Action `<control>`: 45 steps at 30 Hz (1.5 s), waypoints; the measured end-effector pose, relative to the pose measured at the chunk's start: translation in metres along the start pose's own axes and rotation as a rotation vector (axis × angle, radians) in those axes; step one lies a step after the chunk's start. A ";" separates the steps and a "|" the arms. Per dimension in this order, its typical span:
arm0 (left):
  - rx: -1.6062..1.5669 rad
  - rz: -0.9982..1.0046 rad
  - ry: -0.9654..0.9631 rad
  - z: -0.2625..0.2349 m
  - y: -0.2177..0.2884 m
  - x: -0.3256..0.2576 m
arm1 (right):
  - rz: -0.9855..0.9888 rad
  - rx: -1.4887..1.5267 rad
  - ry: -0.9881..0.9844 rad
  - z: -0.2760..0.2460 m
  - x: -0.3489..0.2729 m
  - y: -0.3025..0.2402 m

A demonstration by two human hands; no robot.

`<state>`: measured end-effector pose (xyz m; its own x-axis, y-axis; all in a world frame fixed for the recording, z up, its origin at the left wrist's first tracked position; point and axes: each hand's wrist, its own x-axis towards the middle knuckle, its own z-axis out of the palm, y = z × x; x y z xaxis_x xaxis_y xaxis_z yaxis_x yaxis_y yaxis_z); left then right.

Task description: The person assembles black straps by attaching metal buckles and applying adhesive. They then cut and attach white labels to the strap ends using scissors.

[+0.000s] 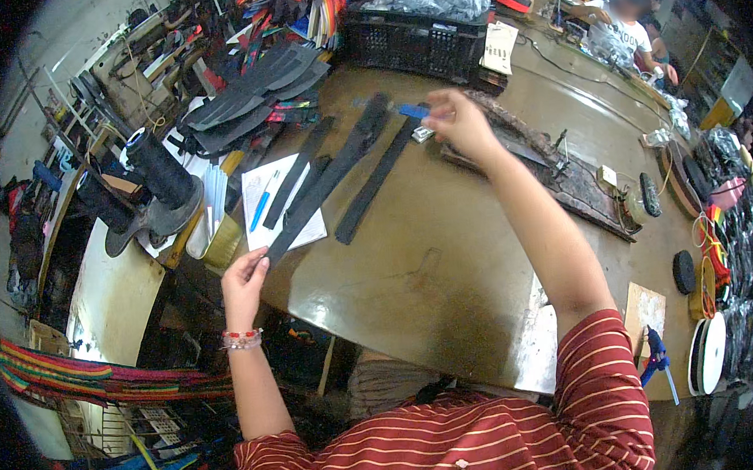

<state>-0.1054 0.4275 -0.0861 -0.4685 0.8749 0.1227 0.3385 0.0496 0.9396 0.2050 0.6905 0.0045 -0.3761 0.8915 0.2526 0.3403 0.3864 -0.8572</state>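
My left hand (245,274) pinches the near end of a long black strip (329,181) between thumb and fingers. The strip slants away over the table, above a sheet of white paper (311,231) that bears a blue pen (260,210). My right hand (463,126) is farther off, its curled fingers on a small blue object (413,110) whose kind I cannot make out. Below those fingers lies a small metal piece (423,134). Another black strip (371,187) lies right of the held one, and a shorter black strip (298,166) lies to its left.
Dark flat pieces (249,100) are piled at the back left, near black thread cones (160,167). A black crate (416,44) with clear plastic stands behind. A worn dark board (546,166) lies to the right. White-sided spool (708,351) at right edge; a person (633,34) sits far right.
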 end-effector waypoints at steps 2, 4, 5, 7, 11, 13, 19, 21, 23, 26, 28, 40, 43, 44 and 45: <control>0.091 -0.088 0.004 0.005 -0.012 0.000 | -0.076 -0.095 -0.085 0.014 -0.036 0.019; 0.041 -0.073 0.034 0.012 -0.021 0.004 | -0.097 -0.096 -0.154 0.011 -0.091 0.041; -0.005 -0.050 0.021 0.016 -0.024 0.009 | -0.059 -0.108 -0.176 0.001 -0.121 0.050; 0.050 0.011 -0.010 0.025 -0.025 0.025 | 0.069 -0.027 -0.164 -0.023 -0.176 0.060; 0.225 0.080 -0.079 0.055 -0.017 0.086 | 0.444 0.146 0.213 -0.083 -0.272 0.050; 0.321 0.155 -0.120 0.079 -0.005 0.110 | 0.447 0.086 0.448 -0.105 -0.313 0.038; 0.835 0.785 0.193 0.152 0.059 0.091 | 0.180 -0.601 0.762 -0.178 -0.413 -0.020; 0.692 0.875 0.037 0.194 0.079 0.069 | 0.127 -0.767 0.907 -0.223 -0.439 -0.045; 0.459 0.838 -0.179 0.232 0.091 0.043 | 0.051 -0.518 1.066 -0.276 -0.458 -0.061; 0.411 0.589 -0.467 0.273 0.092 0.004 | 0.256 -0.919 1.245 -0.372 -0.492 -0.052; 0.371 0.527 -0.557 0.291 0.084 -0.014 | 0.545 -1.101 1.307 -0.413 -0.518 -0.011; 0.354 0.974 -0.561 0.321 0.083 -0.043 | -0.213 -0.720 1.139 -0.251 -0.465 -0.080; 0.263 0.751 -0.636 0.323 0.088 -0.045 | -0.082 -0.738 0.439 -0.182 -0.413 -0.030; 0.186 0.649 -0.673 0.319 0.091 -0.045 | 0.084 -0.823 0.362 -0.165 -0.397 0.002; 0.169 0.719 -0.666 0.317 0.093 -0.046 | 0.134 -0.928 0.411 -0.147 -0.392 0.031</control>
<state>0.2067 0.5446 -0.1053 0.4297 0.8134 0.3920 0.4987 -0.5757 0.6480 0.4897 0.3875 -0.0546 -0.0204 0.8854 0.4643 0.9566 0.1524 -0.2486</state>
